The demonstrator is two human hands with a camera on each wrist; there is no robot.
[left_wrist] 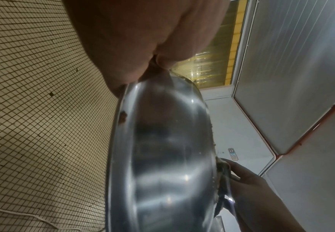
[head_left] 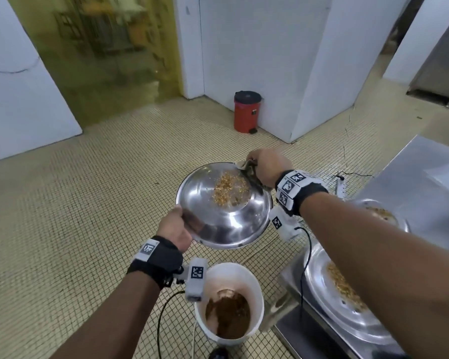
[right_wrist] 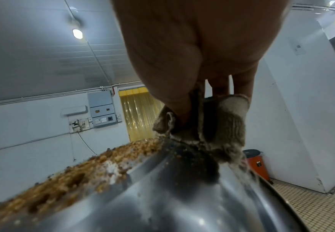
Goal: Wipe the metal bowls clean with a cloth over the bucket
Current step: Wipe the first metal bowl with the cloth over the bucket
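Note:
A wide metal bowl [head_left: 218,218] with golden-brown crumbs [head_left: 230,189] on its inside is held tilted above the white bucket [head_left: 254,286]. My left hand [head_left: 175,230] grips its near-left rim; the left wrist view shows the bowl's shiny underside [left_wrist: 162,157]. My right hand [head_left: 268,168] grips a grey-brown cloth [head_left: 249,171] bunched against the far-right rim. In the right wrist view the cloth [right_wrist: 218,125] sits at the bowl's edge [right_wrist: 182,196], next to the crumbs [right_wrist: 63,180].
The bucket holds brown waste [head_left: 228,314]. At the right, a steel table [head_left: 425,172] carries two more bowls with crumbs [head_left: 345,288], [head_left: 384,213]. A red pedal bin [head_left: 246,111] stands by the white wall. Cables lie on the tiled floor [head_left: 88,203].

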